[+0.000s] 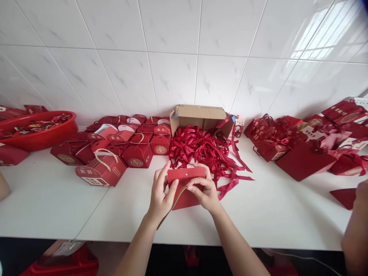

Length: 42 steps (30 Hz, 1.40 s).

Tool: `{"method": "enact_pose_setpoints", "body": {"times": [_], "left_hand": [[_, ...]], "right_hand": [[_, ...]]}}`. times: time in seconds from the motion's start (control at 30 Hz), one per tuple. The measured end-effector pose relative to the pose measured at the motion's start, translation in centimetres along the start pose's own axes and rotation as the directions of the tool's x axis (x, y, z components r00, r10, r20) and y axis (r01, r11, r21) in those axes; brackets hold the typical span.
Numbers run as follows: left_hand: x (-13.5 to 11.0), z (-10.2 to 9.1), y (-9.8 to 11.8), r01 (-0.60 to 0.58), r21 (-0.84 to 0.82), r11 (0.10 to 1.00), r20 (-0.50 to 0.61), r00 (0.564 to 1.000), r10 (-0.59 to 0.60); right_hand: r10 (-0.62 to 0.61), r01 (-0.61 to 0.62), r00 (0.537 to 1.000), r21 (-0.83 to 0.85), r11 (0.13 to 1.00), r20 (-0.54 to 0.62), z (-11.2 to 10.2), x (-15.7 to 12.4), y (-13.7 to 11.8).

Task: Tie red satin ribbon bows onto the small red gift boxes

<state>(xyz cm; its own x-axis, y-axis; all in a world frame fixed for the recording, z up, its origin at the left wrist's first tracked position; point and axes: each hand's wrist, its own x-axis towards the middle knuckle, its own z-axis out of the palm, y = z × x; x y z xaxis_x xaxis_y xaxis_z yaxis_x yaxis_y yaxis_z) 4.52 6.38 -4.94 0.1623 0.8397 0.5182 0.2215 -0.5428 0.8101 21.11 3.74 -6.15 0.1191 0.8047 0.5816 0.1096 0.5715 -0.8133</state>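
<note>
Near the middle of the white table, a red gift box (186, 200) sits between my hands, its top flap showing a small punched hole. My left hand (161, 191) is closed on the box's left side, with the thumb on the front of the flap. My right hand (204, 190) pinches the end of a tan cord (178, 199) close to the flap, its other fingers behind the box. From there the cord hangs down past my left wrist. Just behind the box lies a heap of dark red ribbons (198, 147), spilling from an open cardboard box (201, 112).
Several red gift boxes (136, 151) stand to the left, one with a rope handle (106, 157). A red basin (43, 140) of wrapped sweets is at far left. More red boxes and bags (306, 161) pile up at right. Another person's arm (356, 230) enters at right.
</note>
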Motion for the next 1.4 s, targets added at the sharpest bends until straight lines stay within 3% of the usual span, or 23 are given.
{"method": "enact_pose_setpoints", "body": {"times": [0.07, 0.13, 0.3, 0.6, 0.73, 0.8, 0.97, 1.1, 1.2, 1.3, 1.4], "left_hand": [[0.2, -0.4, 0.1, -0.082, 0.097, 0.992, 0.026, 0.996, 0.080], [0.4, -0.7, 0.3, -0.094, 0.119, 0.988, 0.051, 0.995, 0.088], [0.3, -0.8, 0.5, -0.039, 0.034, 0.999, 0.075, 0.997, 0.036], [-0.9, 0.2, 0.1, -0.028, -0.061, 0.998, 0.017, 0.999, 0.030], [-1.1, -0.1, 0.4, -0.041, -0.078, 0.996, 0.048, 0.998, 0.045], [-1.4, -0.3, 0.4, -0.053, -0.088, 0.995, 0.069, 0.996, 0.059], [-3.0, -0.2, -0.3, -0.099, -0.120, 0.988, 0.141, 0.983, 0.116], [-4.5, 0.0, -0.4, -0.123, -0.103, 0.987, 0.064, 0.990, 0.129], [-4.6, -1.2, 0.3, -0.099, 0.015, 0.995, 0.032, 0.995, 0.099], [-3.8, -3.3, 1.4, -0.174, 0.119, 0.978, 0.026, 0.985, 0.172], [-2.9, -5.0, 3.1, -0.226, 0.071, 0.972, 0.083, 0.972, 0.220]], "right_hand": [[-0.023, 0.023, 1.000, -0.010, 1.000, -0.003, 0.0, 0.0, 0.2], [-0.048, 0.047, 0.999, -0.040, 0.998, -0.012, 0.0, -0.1, 0.4], [-0.094, 0.084, 0.994, -0.153, 0.985, -0.059, 0.3, -0.5, 0.6], [-0.089, 0.044, 0.981, -0.245, 0.969, -0.175, 1.1, -1.4, 0.2], [-0.193, 0.129, 0.954, -0.268, 0.955, -0.229, 1.6, -1.5, -0.3], [-0.217, 0.158, 0.953, -0.264, 0.951, -0.212, 1.7, -1.4, -0.5], [-0.122, 0.090, 0.983, -0.223, 0.971, -0.135, 1.3, -1.3, -1.0], [-0.137, 0.108, 0.983, -0.216, 0.970, -0.125, 0.9, -1.7, -1.3], [-0.133, 0.103, 0.982, -0.211, 0.972, -0.135, 0.6, -2.2, -1.6], [-0.141, 0.113, 0.981, -0.201, 0.973, -0.132, 0.2, -2.8, -1.9], [-0.171, 0.147, 0.979, -0.202, 0.968, -0.107, -0.2, -3.3, -2.4]]}}
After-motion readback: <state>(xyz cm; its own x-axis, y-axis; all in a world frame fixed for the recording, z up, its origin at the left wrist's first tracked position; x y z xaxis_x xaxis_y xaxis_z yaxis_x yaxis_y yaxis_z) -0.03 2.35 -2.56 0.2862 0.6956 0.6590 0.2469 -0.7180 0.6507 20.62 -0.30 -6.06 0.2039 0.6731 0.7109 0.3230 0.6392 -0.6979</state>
